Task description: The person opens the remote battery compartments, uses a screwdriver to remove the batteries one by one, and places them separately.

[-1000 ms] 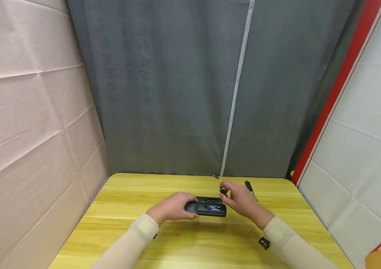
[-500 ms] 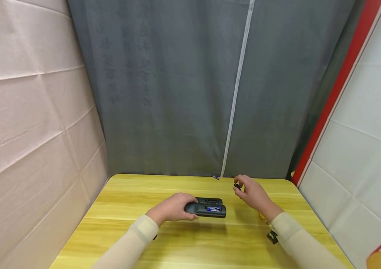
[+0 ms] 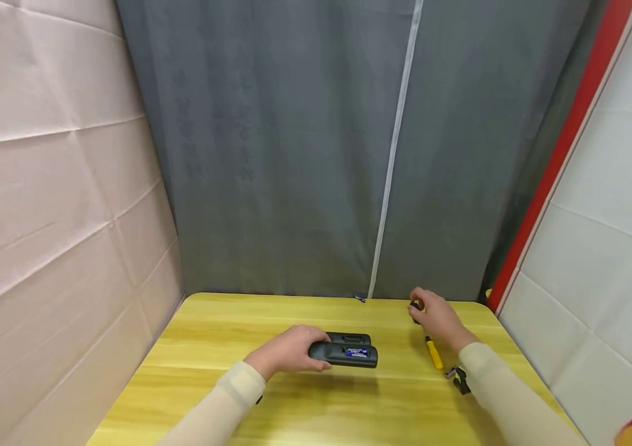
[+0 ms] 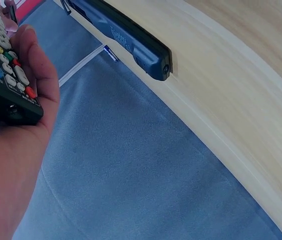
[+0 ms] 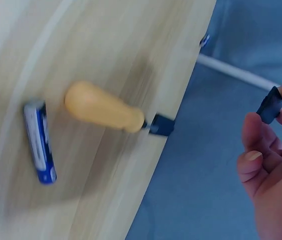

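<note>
My left hand (image 3: 288,352) grips a black remote control (image 3: 335,354), back side up in the head view. A blue battery (image 3: 357,352) shows in its uncovered compartment. In the left wrist view the remote's coloured keys (image 4: 3,60) face the camera. Just behind it on the table lies a second black remote (image 3: 344,337), also back side up. My right hand (image 3: 437,319) pinches a small black piece (image 5: 270,105) between thumb and finger, above the table's far right part. Near that hand lies a yellow-handled screwdriver (image 3: 434,353), its tip end beside a black piece (image 5: 161,125).
A loose blue and silver battery (image 5: 40,142) lies near the screwdriver handle. Another small battery (image 3: 359,298) lies at the table's far edge, against the grey curtain (image 3: 294,155). The wooden table (image 3: 227,322) is bounded by pale walls left and right.
My right hand has moved right, away from the remotes, carrying the small black piece. The screwdriver's yellow handle has come into sight. My left hand and its remote have stayed nearly still.
</note>
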### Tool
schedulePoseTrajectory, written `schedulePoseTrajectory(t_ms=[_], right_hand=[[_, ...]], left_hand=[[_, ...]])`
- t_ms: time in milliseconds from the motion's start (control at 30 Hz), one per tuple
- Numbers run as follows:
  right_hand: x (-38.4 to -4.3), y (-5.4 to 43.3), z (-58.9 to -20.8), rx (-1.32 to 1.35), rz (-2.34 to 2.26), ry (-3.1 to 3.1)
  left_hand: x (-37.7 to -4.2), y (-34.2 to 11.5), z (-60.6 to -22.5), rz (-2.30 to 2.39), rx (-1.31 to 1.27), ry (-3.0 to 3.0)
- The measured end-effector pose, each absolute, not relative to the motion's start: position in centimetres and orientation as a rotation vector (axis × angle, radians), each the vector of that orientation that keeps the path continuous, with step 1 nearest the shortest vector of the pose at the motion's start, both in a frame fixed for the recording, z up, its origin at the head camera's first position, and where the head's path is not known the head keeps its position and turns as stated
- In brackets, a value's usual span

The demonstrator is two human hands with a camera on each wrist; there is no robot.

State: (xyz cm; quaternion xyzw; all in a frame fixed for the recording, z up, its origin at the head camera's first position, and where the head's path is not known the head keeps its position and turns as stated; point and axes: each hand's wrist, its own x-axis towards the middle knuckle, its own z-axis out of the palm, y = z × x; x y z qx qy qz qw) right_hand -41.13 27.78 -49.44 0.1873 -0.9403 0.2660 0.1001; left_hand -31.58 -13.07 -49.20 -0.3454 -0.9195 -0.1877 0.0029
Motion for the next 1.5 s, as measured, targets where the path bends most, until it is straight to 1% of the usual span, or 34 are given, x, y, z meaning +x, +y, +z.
schedulePoseTrajectory(t_ms=[267,467,933,1200,1500], right_hand=[[-44.2,29.9,-49.9,0.509,0.736,-2.796],[-45.5,30.3,-50.1,0.458,0.689,-2.843],[-47.4,30.6,-50.3,0.337,0.617,-2.922],[-47.6,30.9,-50.4,0.262,0.582,-3.001],[-48.0,30.6,-52.0,0.252,0.603,-3.008]], left_hand=[[-31.6,-13.2,-49.0,-0.601,-1.078,-2.881],[-31.6,-13.6,-49.1,-0.585,-1.079,-2.881],[-31.4,-14.2,-49.0,-0.599,-1.069,-2.882],[-31.2,-14.2,-48.7,-0.589,-1.067,-2.887],[-30.9,-14.4,-49.0,-0.597,-1.072,-2.88]])
